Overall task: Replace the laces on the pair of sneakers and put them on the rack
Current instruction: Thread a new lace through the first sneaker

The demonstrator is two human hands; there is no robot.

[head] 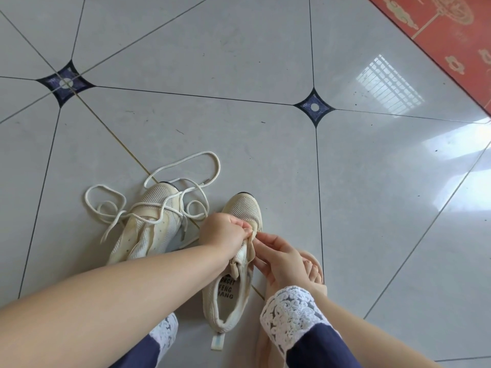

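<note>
- Your left hand (225, 232) is in tight on the sneaker (231, 296). The fingers are curled over and thumb and fingertips pinch the tongue, pulling it up off the throat.
- Your right hand (279, 257) comes in from the other side. Its fingers are bent, and the tips nip the edge of the upper just beside the left hand's pinch.
- That sneaker stands on the grey tiled floor (239, 62) right between your legs. The toe points away from you and the heel toward you, and the printed insole is on show.
- Its heel pull tab (218, 341) lies flat on the tile at the near end.
- The other sneaker (154, 227) sits just to the left, also toe away, and the two are close but not touching.
- Cream laces (172, 164) are draped loose across that one, with loops spilling onto the floor ahead of it and off to its left. Whether any of it runs through the eyelets, I cannot tell.
- Under your right wrist there is a bare foot in a sandal (312, 266), close by the sneaker's right side.
- A white lace-trimmed trouser cuff (289, 312) shows on the right leg.
- Far top right, a red patterned mat (446, 35) meets the tiles, well apart from both shoes.
</note>
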